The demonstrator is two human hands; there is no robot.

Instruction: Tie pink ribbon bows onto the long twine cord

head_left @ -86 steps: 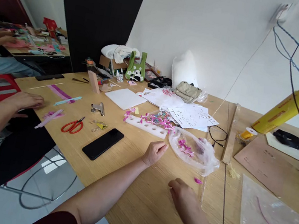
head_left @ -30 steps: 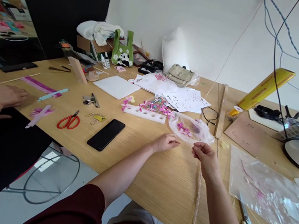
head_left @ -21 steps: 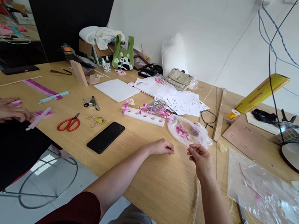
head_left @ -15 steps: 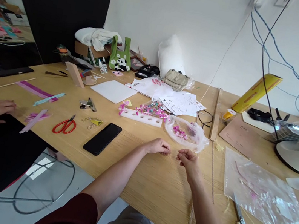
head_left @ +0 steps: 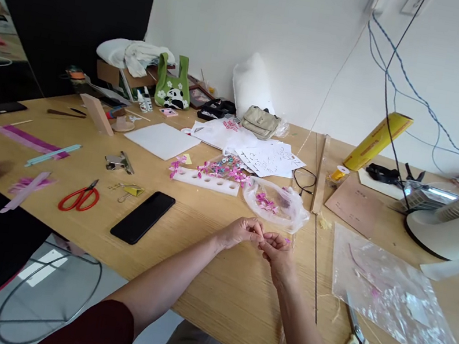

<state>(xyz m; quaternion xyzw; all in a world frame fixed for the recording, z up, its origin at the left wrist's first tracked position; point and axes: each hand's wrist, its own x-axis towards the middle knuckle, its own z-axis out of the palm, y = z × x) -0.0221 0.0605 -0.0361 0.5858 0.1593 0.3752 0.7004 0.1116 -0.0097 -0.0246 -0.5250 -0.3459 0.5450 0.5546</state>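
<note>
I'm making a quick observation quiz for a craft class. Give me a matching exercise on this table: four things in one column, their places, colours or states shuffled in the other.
1. Left hand
2. Petal bag
3. Phone
4. Panda bag

A. Black, lying flat, left of the left forearm
B. Green, upright, near the wall
C. Fingertips meeting those of the right hand
D. Translucent, just beyond both hands

Pairs: 1-C, 2-D, 3-A, 4-B

No legible text: red markings on the yellow box (head_left: 378, 141), upper right, and white bag (head_left: 218, 134), upper centre, are unreadable.
</note>
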